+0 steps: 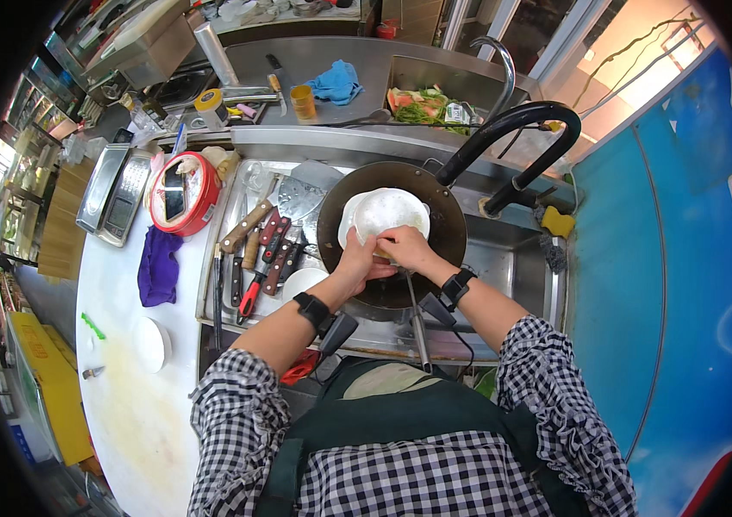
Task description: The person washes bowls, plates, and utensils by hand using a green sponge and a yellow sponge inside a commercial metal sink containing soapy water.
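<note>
A white bowl (393,210) is over a dark wok (446,258), with another white dish (346,223) partly hidden beneath it. My left hand (360,263) grips the near rim of the bowl, thumb on top and fingers stretched underneath. My right hand (408,248) is at the same rim with its fingers curled together. A small yellowish patch shows between the hands; what it is and whether my right fingers pinch it are hidden. Below the hands, a long metal handle (419,333) points toward my body.
The wok sits over a steel sink (527,265) under a black faucet hose (514,129). Left of it lie several knives (269,252), a cleaver (301,197) and a white bowl (303,283). A white counter (139,426) holds a red tin (201,200), a scale (117,200) and a purple cloth (159,266).
</note>
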Demonstrator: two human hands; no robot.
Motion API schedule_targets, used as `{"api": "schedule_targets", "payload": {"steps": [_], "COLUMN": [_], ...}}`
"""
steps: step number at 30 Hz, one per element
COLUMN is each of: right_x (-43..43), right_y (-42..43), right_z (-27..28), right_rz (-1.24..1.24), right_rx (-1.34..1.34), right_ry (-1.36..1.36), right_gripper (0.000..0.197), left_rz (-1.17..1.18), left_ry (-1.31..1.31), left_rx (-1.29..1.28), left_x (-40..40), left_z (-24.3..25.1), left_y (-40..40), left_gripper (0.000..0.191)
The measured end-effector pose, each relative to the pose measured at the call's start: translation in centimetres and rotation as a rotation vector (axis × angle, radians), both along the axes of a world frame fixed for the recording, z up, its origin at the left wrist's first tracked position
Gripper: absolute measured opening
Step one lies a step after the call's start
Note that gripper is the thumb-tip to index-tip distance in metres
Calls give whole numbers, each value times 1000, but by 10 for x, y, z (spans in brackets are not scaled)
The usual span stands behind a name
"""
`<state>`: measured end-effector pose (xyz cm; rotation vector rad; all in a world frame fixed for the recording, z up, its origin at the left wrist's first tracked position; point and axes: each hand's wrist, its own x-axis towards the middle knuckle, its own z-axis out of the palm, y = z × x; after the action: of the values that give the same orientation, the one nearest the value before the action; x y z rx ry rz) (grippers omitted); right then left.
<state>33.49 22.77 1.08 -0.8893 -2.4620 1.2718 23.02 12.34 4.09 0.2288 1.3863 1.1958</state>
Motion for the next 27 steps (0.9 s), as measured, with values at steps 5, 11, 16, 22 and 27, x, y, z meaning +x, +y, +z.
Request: {"api": "schedule_targets", "payload": {"steps": [5, 11, 16, 22, 27], "right_x": [18, 17, -12, -46, -50], "right_y": [14, 47, 60, 64, 46], "right_z": [5, 38, 14, 0, -12], "right_rz": [109, 350, 286, 214, 282], "right_rx": [4, 766, 1140, 804, 262], "right_ry": [-73, -483, -349, 86, 300], "right_gripper": [24, 15, 12, 23, 29], "left_rz": [126, 34, 38, 15, 29], "left_ry": [58, 153, 156, 85, -95], "left_rx": [-1, -47, -117, -54, 4], "left_x": [6, 1, 2, -4, -11], "left_z": [-20, -15, -15, -17, -20], "left_y": [22, 27, 28, 23, 20], "left_gripper": [59, 71, 75, 77, 81]}}
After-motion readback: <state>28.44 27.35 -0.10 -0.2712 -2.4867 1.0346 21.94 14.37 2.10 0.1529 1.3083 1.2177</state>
